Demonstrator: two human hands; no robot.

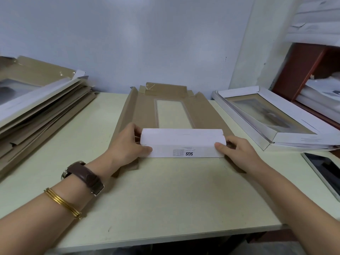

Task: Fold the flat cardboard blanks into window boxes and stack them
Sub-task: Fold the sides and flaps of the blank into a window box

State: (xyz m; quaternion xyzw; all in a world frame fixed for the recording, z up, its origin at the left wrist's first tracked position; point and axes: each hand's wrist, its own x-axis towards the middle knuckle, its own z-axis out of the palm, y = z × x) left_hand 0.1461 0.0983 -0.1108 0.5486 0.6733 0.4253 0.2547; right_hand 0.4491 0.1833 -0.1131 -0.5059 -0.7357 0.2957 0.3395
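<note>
While the left hand (128, 144) and right hand (237, 150) each pinch an end of the white flap (184, 142) at the 6 o'clock edge of the blank (200, 111), flat on the table (165, 199), uneven pressure could skew the crease

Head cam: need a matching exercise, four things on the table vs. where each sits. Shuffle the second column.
Things
1. stack of flat blanks
2. blank being folded
3. finished window boxes
4. tablet

Places
a. right edge of the table, near side
b. centre, white flap pinched by the left hand and right hand
c. left side, piled loosely
d. right side, towards the wall

Pairs: 1-c, 2-b, 3-d, 4-a
</note>
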